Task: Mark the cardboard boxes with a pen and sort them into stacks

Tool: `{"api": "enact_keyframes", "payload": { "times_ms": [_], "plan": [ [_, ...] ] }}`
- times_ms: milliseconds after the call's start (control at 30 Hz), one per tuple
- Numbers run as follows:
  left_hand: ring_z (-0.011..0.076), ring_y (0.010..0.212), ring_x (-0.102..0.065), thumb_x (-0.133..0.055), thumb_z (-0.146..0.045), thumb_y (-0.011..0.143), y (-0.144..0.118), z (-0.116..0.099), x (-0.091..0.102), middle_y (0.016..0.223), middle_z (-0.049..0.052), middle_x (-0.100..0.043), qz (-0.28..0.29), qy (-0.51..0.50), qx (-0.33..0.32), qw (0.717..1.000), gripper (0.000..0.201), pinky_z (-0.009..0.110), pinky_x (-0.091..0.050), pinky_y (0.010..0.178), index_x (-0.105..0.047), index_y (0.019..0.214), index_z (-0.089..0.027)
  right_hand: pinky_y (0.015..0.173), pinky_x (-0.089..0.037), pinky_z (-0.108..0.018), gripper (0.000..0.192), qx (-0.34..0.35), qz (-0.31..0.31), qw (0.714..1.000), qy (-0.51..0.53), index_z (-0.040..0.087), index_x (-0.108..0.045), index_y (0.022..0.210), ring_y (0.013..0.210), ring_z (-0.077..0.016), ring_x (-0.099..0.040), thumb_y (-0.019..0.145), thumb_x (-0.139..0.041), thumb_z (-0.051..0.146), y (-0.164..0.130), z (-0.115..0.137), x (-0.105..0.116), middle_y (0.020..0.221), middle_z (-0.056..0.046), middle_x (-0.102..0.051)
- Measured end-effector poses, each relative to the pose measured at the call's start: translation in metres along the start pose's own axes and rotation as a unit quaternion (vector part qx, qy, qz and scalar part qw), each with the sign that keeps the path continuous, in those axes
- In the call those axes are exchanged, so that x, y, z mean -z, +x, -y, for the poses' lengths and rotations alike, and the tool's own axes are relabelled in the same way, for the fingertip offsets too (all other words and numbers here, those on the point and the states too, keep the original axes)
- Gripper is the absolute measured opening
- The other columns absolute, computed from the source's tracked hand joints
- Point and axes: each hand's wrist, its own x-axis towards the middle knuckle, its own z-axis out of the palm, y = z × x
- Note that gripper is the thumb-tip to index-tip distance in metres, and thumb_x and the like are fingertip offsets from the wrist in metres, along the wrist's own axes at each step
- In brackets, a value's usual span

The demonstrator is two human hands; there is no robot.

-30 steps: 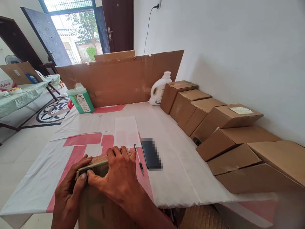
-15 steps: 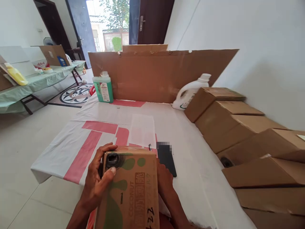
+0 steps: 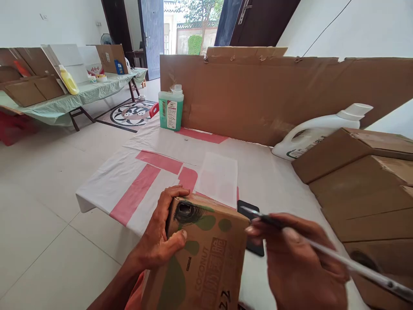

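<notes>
Here, left hand (image 3: 160, 241) gripping coconut box (image 3: 200, 258), right hand (image 3: 297, 262) pinching pen (image 3: 342, 258)

Green bottle (image 3: 171, 108) by cardboard sheet (image 3: 274, 92); white jug (image 3: 316, 134), prob. detergent.

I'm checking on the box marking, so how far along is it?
Done: the coconut carton carries handwritten "22" near its lower edge. In hand: left hand grips its top corner, right hand holds the pen. Left: pen tip hovers beside the carton, not touching.
</notes>
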Motion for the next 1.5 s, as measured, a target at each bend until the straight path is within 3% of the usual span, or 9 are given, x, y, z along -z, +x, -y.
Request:
{"api": "enact_keyframes", "payload": {
  "times_ms": [167, 567, 800, 967, 1033, 1133, 1233, 1367, 1500],
  "plan": [
    [0.0348, 0.142, -0.045, -0.065, -0.026, 0.081, -0.002, 0.0, 0.0, 0.146, 0.011, -0.048, -0.003, 0.009, -0.025, 1.0, 0.061, 0.045, -0.038, 0.116, -0.048, 0.139, -0.026, 0.063, -0.066, -0.029, 0.013, -0.007, 0.189, 0.982, 0.016, 0.032, -0.081, 0.105, 0.07, -0.019, -0.077, 0.098, -0.07, 0.031, -0.033, 0.004, -0.05, 0.085, -0.002, -0.08],
    [0.0324, 0.146, -0.04, -0.064, -0.021, 0.081, -0.003, 0.0, 0.001, 0.141, 0.009, -0.05, -0.009, 0.01, -0.027, 1.0, 0.059, 0.046, -0.034, 0.121, -0.048, 0.137, -0.027, 0.062, -0.06, -0.021, 0.015, 0.062, 0.243, 0.963, -0.097, 0.031, -0.079, 0.1, 0.067, -0.0149, -0.073, 0.096, -0.069, 0.021, -0.027, -0.002, -0.052, 0.08, 0.001, -0.076],
    [0.0359, 0.145, -0.042, -0.062, -0.024, 0.079, -0.003, 0.002, 0.003, 0.146, 0.01, -0.049, -0.012, 0.01, -0.018, 1.0, 0.061, 0.049, -0.035, 0.119, -0.049, 0.139, -0.027, 0.041, -0.037, -0.022, 0.017, 0.041, 0.161, 0.975, -0.147, 0.023, -0.072, 0.088, 0.044, -0.0098, -0.047, 0.099, -0.066, 0.034, -0.02, 0.002, -0.045, 0.063, 0.003, -0.063],
    [0.0333, 0.149, -0.04, -0.061, -0.03, 0.087, -0.008, 0.005, 0.006, 0.151, 0.007, -0.049, -0.018, 0.025, 0.001, 1.0, 0.057, 0.044, -0.036, 0.12, -0.048, 0.142, -0.029, 0.054, -0.05, -0.025, 0.022, 0.029, 0.102, 0.992, -0.074, 0.023, -0.06, 0.098, 0.071, -0.0147, -0.067, 0.104, -0.057, 0.044, 0.033, 0.005, -0.049, 0.103, -0.005, -0.073],
    [0.0333, 0.152, -0.037, -0.062, -0.036, 0.089, -0.009, 0.006, 0.008, 0.151, 0.007, -0.051, -0.035, 0.037, 0.008, 0.999, 0.055, 0.042, -0.036, 0.12, -0.05, 0.142, -0.029, 0.053, -0.048, -0.025, 0.024, 0.008, 0.087, 0.986, -0.139, 0.025, -0.051, 0.101, 0.076, -0.0163, -0.068, 0.106, -0.047, 0.048, 0.058, -0.008, -0.041, 0.106, -0.006, -0.071],
    [0.0349, 0.153, -0.037, -0.064, -0.045, 0.088, -0.008, 0.008, 0.01, 0.153, 0.007, -0.053, -0.07, 0.036, 0.034, 0.996, 0.056, 0.042, -0.037, 0.119, -0.053, 0.14, -0.028, 0.059, -0.044, -0.025, 0.014, -0.079, 0.109, 0.919, -0.37, 0.025, -0.046, 0.094, 0.064, -0.0144, -0.06, 0.103, -0.048, 0.035, 0.07, -0.043, -0.019, 0.079, 0.001, -0.065],
    [0.0362, 0.15, -0.04, -0.067, -0.048, 0.086, -0.006, 0.01, 0.012, 0.153, 0.005, -0.054, -0.083, 0.037, 0.062, 0.994, 0.056, 0.043, -0.038, 0.119, -0.055, 0.137, -0.029, 0.06, -0.038, -0.025, 0.018, -0.148, 0.137, 0.866, -0.458, 0.023, -0.049, 0.08, 0.062, -0.0154, -0.058, 0.09, -0.064, 0.018, 0.045, -0.079, -0.004, 0.065, 0.003, -0.061],
    [0.0378, 0.143, -0.046, -0.069, -0.051, 0.084, -0.003, 0.01, 0.013, 0.151, 0.004, -0.055, -0.079, 0.026, 0.081, 0.993, 0.059, 0.046, -0.037, 0.119, -0.056, 0.137, -0.031, 0.06, -0.036, -0.027, 0.012, -0.216, 0.159, 0.804, -0.53, 0.019, -0.058, 0.086, 0.068, -0.0199, -0.065, 0.087, -0.07, 0.019, 0.006, -0.104, -0.002, 0.072, -0.004, -0.069],
    [0.0348, 0.143, -0.047, -0.068, -0.047, 0.086, 0.001, 0.009, 0.011, 0.149, 0.003, -0.055, -0.072, 0.017, 0.075, 0.994, 0.054, 0.041, -0.04, 0.114, -0.056, 0.136, -0.032, 0.067, -0.042, -0.03, 0.007, -0.244, 0.165, 0.754, -0.587, 0.018, -0.064, 0.097, 0.083, -0.0264, -0.072, 0.094, -0.066, 0.025, 0.0, -0.104, 0.0, 0.088, -0.011, -0.074]
  ]
}}
